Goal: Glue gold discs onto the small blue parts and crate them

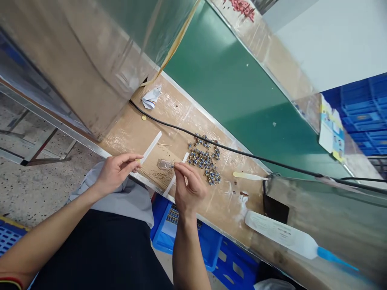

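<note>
My left hand (116, 171) is closed in a pinch at the table's front edge. A bit of yellow shows at its fingertips, but what it holds is too small to name. My right hand (189, 185) pinches a tiny bluish part (171, 165) beside a small clear dish (164, 164). Under both hands lies a brown sheet (160, 155) with white tape strips (152, 145) along its sides and many tiny brown bits (160, 175) scattered on it. Just beyond my right hand is a pile of small blue-and-brass parts (204, 159).
A black cable (181, 128) crosses the table. Behind runs a green conveyor belt (223, 80). To the right lie a white bottle with a blue nozzle (281, 233) and a pale stick-like tool (249, 176). A crumpled paper (151, 98) lies farther back; a blue bin (208, 249) stands below.
</note>
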`<state>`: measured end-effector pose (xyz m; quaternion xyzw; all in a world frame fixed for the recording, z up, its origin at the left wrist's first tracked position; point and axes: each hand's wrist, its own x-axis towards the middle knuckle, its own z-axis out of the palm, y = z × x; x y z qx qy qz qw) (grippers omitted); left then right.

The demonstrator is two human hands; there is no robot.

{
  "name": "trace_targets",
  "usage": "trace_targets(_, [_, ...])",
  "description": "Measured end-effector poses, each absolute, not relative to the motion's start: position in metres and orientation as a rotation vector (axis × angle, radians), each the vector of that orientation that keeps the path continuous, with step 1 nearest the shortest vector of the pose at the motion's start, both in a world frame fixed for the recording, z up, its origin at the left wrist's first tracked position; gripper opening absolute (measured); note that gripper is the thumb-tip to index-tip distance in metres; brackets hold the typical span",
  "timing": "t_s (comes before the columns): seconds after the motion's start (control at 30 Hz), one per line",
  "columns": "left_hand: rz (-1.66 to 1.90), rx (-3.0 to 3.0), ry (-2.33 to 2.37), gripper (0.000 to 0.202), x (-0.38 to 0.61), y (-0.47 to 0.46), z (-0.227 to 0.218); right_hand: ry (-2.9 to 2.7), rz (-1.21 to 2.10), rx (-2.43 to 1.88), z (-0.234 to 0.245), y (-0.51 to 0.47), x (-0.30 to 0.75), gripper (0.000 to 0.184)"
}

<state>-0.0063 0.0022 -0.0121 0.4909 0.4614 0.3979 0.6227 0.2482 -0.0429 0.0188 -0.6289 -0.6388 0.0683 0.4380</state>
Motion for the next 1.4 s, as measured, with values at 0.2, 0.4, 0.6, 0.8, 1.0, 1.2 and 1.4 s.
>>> trace_targets(0.2, [0.904, 1.116, 1.037, 0.027, -0.008, 0.004, -0.008, -1.622, 0.182, -1.573, 0.017, -0.043, 0.248, 0.018])
trace_targets(0.4, [0.882, 1.101, 1.049, 0.029, -0.008, 0.004, -0.005, -1.620, 0.181, -1.612, 0.018, -0.042, 0.247, 0.015])
trace_targets(0.6, [0.881, 1.107, 1.050, 0.030, -0.008, 0.004, -0.005, -1.648, 0.116, -1.581, 0.019, -0.043, 0.246, 0.016])
trace_targets(0.8, [0.876, 1.118, 1.048, 0.031, -0.009, 0.003, -0.004, -1.761, 0.027, -1.536, 0.013, -0.045, 0.247, 0.022])
trace_targets(1.0, [0.872, 1.128, 1.061, 0.029, -0.010, 0.003, -0.003, -1.723, -0.058, -1.552, 0.015, -0.045, 0.247, 0.020])
trace_targets(1.2, [0.874, 1.140, 1.066, 0.029, -0.009, 0.004, -0.002, -1.662, -0.060, -1.594, 0.015, -0.041, 0.246, 0.016])
trace_targets(1.4, [0.871, 1.145, 1.068, 0.028, -0.009, 0.004, -0.003, -1.639, -0.059, -1.618, 0.015, -0.039, 0.244, 0.015])
